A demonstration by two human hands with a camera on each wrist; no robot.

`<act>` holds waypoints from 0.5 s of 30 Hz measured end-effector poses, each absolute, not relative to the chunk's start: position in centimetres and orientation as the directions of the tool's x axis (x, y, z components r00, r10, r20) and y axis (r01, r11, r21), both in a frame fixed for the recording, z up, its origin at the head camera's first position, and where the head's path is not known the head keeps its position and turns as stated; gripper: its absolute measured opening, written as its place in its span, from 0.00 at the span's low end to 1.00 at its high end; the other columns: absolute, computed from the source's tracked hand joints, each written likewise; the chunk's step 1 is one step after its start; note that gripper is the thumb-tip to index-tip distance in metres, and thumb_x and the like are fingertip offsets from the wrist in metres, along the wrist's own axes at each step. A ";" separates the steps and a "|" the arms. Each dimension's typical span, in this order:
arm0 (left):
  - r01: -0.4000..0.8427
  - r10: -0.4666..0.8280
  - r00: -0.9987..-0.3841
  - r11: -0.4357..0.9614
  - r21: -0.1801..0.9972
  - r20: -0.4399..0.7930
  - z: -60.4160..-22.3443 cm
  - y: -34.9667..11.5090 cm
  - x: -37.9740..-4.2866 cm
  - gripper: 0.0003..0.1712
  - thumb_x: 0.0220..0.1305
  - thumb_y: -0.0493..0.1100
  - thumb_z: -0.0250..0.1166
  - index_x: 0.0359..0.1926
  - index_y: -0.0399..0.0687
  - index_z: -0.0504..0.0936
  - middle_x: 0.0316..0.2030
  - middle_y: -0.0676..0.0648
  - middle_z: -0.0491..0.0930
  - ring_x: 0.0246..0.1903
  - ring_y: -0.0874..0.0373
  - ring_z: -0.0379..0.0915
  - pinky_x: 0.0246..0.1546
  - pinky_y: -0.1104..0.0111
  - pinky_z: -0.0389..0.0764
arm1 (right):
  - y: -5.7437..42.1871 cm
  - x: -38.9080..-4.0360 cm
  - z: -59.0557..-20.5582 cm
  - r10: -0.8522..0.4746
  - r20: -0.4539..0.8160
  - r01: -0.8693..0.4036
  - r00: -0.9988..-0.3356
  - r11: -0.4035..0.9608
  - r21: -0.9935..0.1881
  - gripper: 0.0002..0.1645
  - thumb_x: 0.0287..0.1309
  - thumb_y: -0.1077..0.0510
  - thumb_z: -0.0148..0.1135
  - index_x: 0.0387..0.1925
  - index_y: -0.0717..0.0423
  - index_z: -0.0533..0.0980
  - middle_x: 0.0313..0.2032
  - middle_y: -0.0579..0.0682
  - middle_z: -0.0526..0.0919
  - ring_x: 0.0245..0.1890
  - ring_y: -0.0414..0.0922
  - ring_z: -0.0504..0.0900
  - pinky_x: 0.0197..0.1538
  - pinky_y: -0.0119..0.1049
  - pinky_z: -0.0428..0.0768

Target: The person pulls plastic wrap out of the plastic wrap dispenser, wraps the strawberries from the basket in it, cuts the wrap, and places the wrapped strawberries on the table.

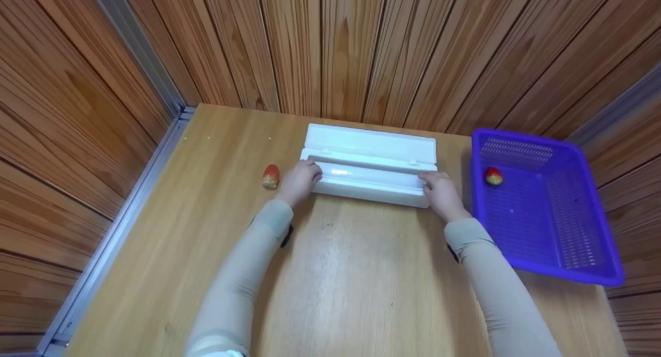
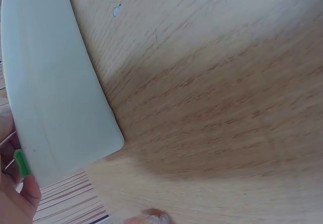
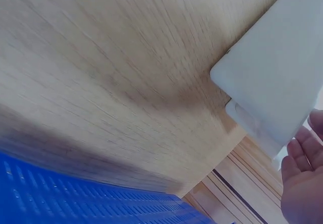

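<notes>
A long white cling film box (image 1: pixel 369 194) lies on the table with its lid (image 1: pixel 369 142) tipped back. Inside it a shiny roll of cling film (image 1: pixel 361 175) runs lengthwise. At the box's left end, my left hand (image 1: pixel 298 181) holds the roll's end with curled fingers. My right hand (image 1: pixel 441 191) does likewise at the right end. By the left fingers, a small green piece (image 2: pixel 21 163) shows in the left wrist view. The right wrist view has the fingers (image 3: pixel 303 153) bent at the box's rim; their tips are partly hidden.
A purple plastic basket (image 1: pixel 547 272) stands at the right, holding a red and yellowish strawberry-like piece (image 1: pixel 493 176). A similar red piece (image 1: pixel 271 176) lies on the table (image 1: pixel 351 274) left of the left hand. Wooden plank walls (image 1: pixel 341 52) enclose the table.
</notes>
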State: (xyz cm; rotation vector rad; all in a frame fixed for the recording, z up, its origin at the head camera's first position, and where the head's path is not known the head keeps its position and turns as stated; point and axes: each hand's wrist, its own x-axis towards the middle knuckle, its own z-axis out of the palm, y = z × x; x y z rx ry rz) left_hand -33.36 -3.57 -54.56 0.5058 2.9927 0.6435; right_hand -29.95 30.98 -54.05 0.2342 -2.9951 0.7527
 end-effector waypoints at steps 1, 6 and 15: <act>0.301 0.319 -0.947 0.859 0.414 0.027 -54.5 -3.5 -33.4 0.10 0.61 0.46 0.53 0.40 0.52 0.78 0.37 0.53 0.73 0.43 0.58 0.68 0.45 0.63 0.73 | 31.0 -30.0 -54.1 -0.135 0.095 -0.163 -0.986 0.874 -0.458 0.17 0.54 0.67 0.49 0.46 0.64 0.73 0.49 0.61 0.75 0.52 0.56 0.69 0.57 0.49 0.64; 0.261 0.296 -0.955 0.843 0.471 0.000 -54.5 -3.2 -33.6 0.09 0.61 0.46 0.53 0.38 0.51 0.78 0.36 0.53 0.72 0.41 0.59 0.68 0.46 0.64 0.72 | 30.9 -30.4 -54.6 -0.132 0.191 -0.201 -0.973 0.890 -0.409 0.07 0.52 0.67 0.53 0.32 0.63 0.77 0.36 0.58 0.80 0.42 0.53 0.71 0.46 0.45 0.69; 0.183 0.211 -0.977 0.848 0.498 -0.001 -54.9 -3.0 -34.1 0.06 0.61 0.44 0.53 0.33 0.52 0.76 0.35 0.54 0.72 0.39 0.59 0.67 0.44 0.64 0.73 | 30.5 -30.6 -55.1 -0.119 0.281 -0.239 -0.952 0.864 -0.443 0.05 0.50 0.71 0.51 0.24 0.64 0.74 0.29 0.58 0.78 0.37 0.55 0.70 0.43 0.44 0.69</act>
